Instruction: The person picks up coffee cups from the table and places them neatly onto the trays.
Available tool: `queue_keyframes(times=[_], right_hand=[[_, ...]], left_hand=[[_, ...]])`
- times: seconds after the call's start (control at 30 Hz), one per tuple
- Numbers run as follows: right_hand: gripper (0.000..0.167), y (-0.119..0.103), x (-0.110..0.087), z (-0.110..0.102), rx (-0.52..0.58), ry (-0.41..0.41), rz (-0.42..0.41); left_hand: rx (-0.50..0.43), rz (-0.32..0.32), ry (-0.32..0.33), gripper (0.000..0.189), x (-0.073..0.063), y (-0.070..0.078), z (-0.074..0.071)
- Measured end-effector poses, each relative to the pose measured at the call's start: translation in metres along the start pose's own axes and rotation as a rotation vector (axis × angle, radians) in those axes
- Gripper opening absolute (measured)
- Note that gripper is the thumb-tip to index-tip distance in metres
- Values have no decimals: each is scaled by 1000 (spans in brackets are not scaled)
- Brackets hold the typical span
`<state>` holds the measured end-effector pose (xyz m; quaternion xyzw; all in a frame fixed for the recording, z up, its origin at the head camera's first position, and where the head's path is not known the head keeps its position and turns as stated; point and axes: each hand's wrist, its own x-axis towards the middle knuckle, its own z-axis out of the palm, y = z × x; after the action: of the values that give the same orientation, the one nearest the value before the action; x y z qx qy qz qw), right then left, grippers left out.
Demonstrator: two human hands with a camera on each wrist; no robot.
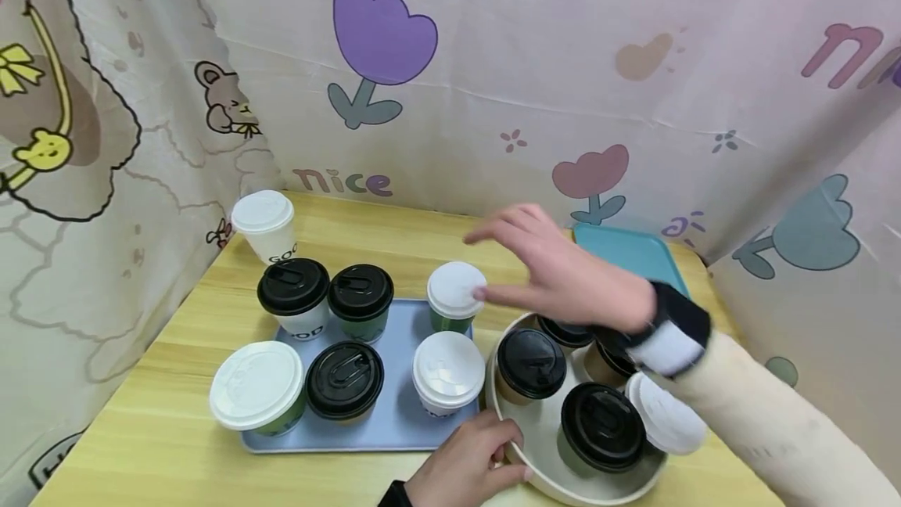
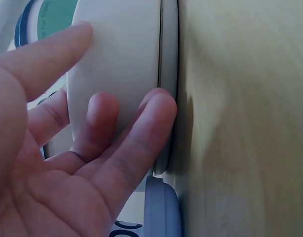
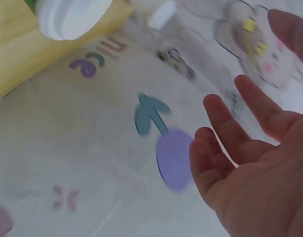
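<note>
In the head view my right hand (image 1: 556, 272) reaches over the table, fingers extended and holding nothing. Its thumb overlaps the edge of a small white-lidded cup (image 1: 454, 288) at the blue-grey tray's back right corner. The right wrist view shows that hand (image 3: 260, 163) apart from the white lid (image 3: 75, 17) at the top. My left hand (image 1: 468, 456) touches the round cream tray (image 1: 517, 456) at its near left side. In the left wrist view, the left hand's loosely bent fingers (image 2: 156, 111) rest against the tray's outer wall (image 2: 124, 59).
The blue-grey tray (image 1: 394, 433) bears several black- and white-lidded cups. A tall white cup (image 1: 267, 229) stands behind it. Black-lidded cups (image 1: 601, 425) and a white-lidded one (image 1: 665, 413) crowd the round tray, partly behind my right arm. A teal tray (image 1: 629, 253) lies back right, before the curtain.
</note>
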<state>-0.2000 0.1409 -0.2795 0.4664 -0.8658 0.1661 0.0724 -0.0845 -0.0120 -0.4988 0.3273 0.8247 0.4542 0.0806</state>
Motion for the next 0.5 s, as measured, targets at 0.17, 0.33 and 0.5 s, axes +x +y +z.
queue_keyframes(times=[0.17, 0.33, 0.5], right_hand=[[58, 10, 101, 25, -64, -196, 28], [59, 20, 182, 58, -183, -343, 88], [76, 21, 236, 88, -298, -442, 166]], left_hand=[[-127, -139, -101, 15, -1, -1, -4], [-153, -168, -177, 14, 5, 0, 1], [-31, 6, -171, 19, 13, 0, 17]])
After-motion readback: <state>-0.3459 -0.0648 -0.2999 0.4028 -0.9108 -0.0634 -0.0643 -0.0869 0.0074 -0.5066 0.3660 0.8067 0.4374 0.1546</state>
